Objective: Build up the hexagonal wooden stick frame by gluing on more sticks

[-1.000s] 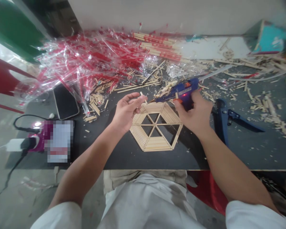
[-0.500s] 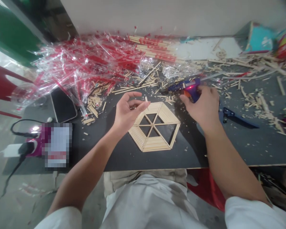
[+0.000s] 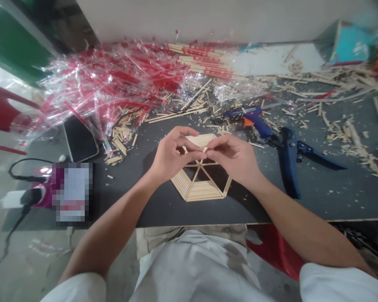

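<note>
Dark-grey surface [image 3: 159,214], near front edge: left hand [image 3: 172,154], right hand [image 3: 236,158] both pinch short pale wooden stick [image 3: 205,149] over hexagonal pale-stick frame [image 3: 204,193]; best gripped lightly.

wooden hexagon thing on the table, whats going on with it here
A person's left hand and right hand meet at the fingertips above the hexagonal stick frame. The left pinches a small pale stick piece, mostly hidden; whether the right grips it too is unclear. The frame lies flat, its lower-right section showing far fewer sticks than the bottom one. A blue glue gun and a blue cutter lie to the right.
</note>
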`<state>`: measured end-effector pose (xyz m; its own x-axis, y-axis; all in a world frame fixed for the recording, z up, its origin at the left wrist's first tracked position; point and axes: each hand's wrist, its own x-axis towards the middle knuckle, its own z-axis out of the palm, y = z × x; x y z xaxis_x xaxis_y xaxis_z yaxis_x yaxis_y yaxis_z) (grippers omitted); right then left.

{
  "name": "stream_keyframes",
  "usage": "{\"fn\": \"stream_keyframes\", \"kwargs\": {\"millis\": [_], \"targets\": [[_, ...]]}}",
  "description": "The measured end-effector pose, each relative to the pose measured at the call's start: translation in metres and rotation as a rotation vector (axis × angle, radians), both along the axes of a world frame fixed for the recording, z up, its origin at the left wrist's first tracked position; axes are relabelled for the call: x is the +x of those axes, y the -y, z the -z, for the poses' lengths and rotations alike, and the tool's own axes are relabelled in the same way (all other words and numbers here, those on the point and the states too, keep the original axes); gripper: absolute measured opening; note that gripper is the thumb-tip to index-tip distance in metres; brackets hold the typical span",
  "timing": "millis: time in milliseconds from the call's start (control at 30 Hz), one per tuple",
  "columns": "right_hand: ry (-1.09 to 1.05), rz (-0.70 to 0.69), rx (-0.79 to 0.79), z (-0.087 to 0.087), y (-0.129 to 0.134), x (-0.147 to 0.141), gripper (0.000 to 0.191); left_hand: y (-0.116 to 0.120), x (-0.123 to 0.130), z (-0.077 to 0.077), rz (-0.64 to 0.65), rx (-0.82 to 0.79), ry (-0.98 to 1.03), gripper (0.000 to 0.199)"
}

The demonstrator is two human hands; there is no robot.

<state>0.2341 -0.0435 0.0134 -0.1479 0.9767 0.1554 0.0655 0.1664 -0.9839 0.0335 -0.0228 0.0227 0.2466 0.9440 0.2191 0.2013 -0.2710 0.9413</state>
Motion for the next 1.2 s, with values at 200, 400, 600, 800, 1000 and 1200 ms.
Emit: {"fn": "stream_keyframes", "kwargs": {"millis": [200, 400, 600, 800, 1000, 1200], "targets": [[-0.063, -0.144, -0.092, -0.004, -0.001, 0.005, 0.018, -0.001, -0.003, -0.001, 0.08, -0.143, 0.056, 0.064], [-0.031, -0.282, -0.067, -0.003, -0.003, 0.008, 0.023, -0.001, -0.004, -0.001, 0.139, -0.197, 0.096, 0.073], [0.122, -0.165, 0.115, -0.004, -0.001, 0.011, 0.024, -0.007, -0.008, 0.0, 0.084, -0.162, 0.021, 0.062], [0.547, 0.093, 0.469, -0.004, -0.006, 0.017, 0.009, -0.022, -0.024, 0.001, -0.108, -0.019, -0.108, 0.022], [0.761, 0.034, 0.689, 0.007, -0.008, 0.008, 0.01, -0.028, -0.021, 0.018, -0.178, -0.001, -0.163, 0.015], [0.882, 0.016, 0.622, 0.011, -0.007, -0.004, 0.017, -0.029, -0.016, 0.028, -0.197, 0.009, -0.177, 0.01]]}}
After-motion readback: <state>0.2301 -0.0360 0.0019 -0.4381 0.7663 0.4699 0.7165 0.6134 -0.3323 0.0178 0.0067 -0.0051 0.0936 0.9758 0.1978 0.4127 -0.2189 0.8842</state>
